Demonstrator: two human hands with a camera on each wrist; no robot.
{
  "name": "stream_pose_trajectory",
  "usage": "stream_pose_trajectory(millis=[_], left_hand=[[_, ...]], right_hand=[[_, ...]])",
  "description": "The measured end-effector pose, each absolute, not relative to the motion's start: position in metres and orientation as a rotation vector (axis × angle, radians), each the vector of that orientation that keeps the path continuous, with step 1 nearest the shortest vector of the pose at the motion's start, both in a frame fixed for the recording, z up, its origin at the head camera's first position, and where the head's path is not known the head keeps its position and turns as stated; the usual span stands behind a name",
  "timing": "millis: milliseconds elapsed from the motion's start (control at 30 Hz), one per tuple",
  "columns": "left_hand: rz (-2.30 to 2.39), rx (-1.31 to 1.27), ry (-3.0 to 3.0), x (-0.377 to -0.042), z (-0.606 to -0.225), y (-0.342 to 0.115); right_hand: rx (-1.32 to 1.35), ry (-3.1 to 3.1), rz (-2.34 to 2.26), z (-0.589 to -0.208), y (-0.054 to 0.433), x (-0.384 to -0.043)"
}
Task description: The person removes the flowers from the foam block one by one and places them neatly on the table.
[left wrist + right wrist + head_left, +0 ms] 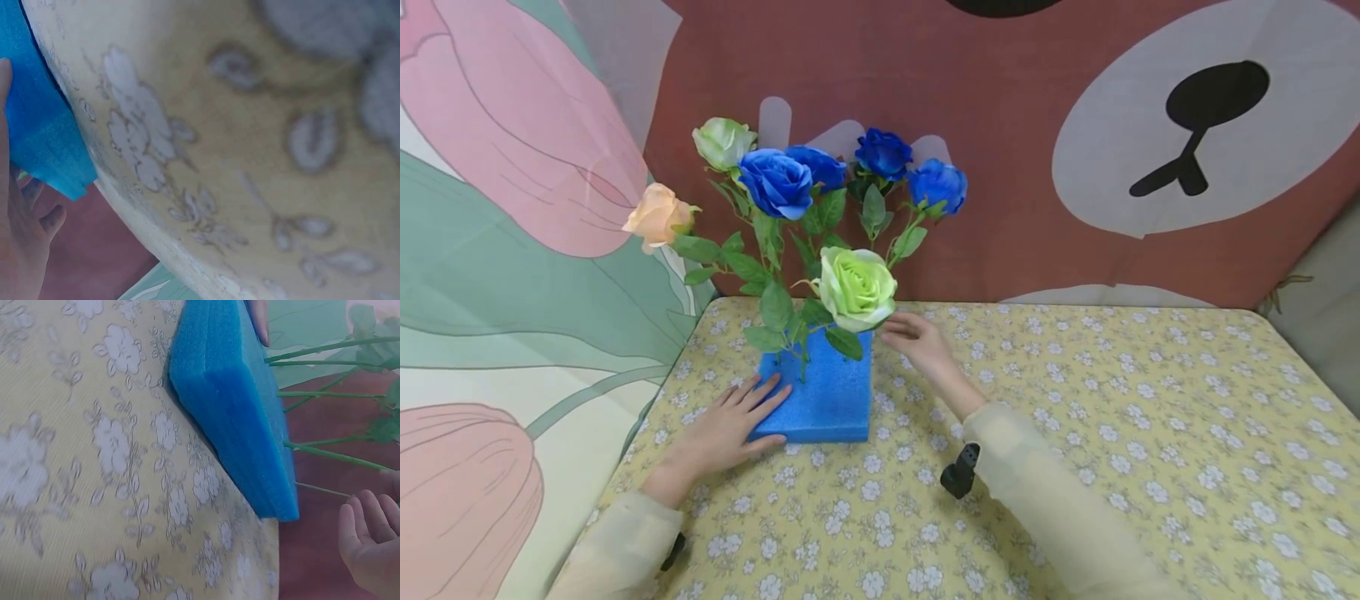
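Note:
A blue foam block (827, 408) lies on the table with several artificial roses standing in its top. Blue roses (775, 183) cluster in the middle and at the back. One light green rose (857, 287) leans toward the front, a paler one (724, 143) stands at the back left, and a peach rose (658, 218) leans out left. My left hand (730, 425) presses on the block's left side, fingers spread, thumb along its front edge. Beyond the block's right side, my right hand (921, 346) pinches a thin green stem (322, 489) close above the foam.
A yellow floral cloth (1112, 433) covers the table. Behind it hangs a brown backdrop (1000, 242) with a cartoon animal face, and a flower-printed curtain (512, 333) borders the left side. Black wrist camera (961, 471) hangs under the right sleeve.

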State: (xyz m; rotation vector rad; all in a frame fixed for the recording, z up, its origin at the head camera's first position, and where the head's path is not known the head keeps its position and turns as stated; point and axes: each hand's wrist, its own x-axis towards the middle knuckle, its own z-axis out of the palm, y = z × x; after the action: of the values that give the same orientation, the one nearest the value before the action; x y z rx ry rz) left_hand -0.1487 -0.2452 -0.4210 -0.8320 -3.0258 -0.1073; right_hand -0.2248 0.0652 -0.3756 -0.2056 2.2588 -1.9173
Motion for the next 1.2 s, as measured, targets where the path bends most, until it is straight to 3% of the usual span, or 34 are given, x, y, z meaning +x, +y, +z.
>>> stream_pose_trajectory(millis=[1200], left_hand=[[-0.102,-0.837,-3.043,-0.150,-0.424,-0.238]], right_hand=[[-0.050,1.989,-2.147,-0.398,0.026,-0.235]])
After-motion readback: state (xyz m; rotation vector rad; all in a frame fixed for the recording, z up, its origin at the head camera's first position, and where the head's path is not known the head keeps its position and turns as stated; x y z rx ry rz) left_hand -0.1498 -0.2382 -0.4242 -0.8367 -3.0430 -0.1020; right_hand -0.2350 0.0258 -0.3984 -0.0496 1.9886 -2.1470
